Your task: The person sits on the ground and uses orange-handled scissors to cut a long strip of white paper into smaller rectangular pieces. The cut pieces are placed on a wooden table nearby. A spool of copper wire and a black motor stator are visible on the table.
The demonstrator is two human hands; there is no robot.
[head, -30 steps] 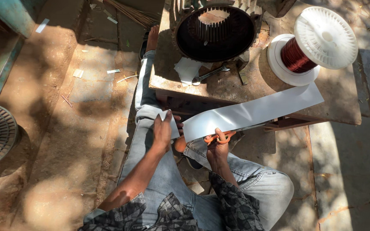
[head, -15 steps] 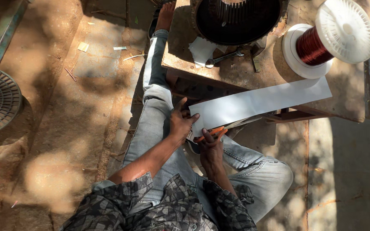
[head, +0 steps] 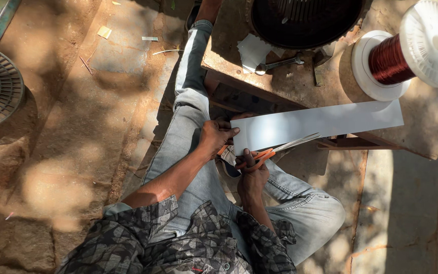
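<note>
Resting between left fingers: sheet

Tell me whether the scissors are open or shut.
Open: the scissors' two blades spread apart over the white sheet's lower edge, orange handles in the right hand.

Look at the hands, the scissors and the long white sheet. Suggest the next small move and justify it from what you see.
Probably close the scissors to make a short cut along the white sheet. The right hand holds the orange handles with the blades open at the sheet's lower edge, while the left hand grips the sheet's near end, steadying it.
</note>
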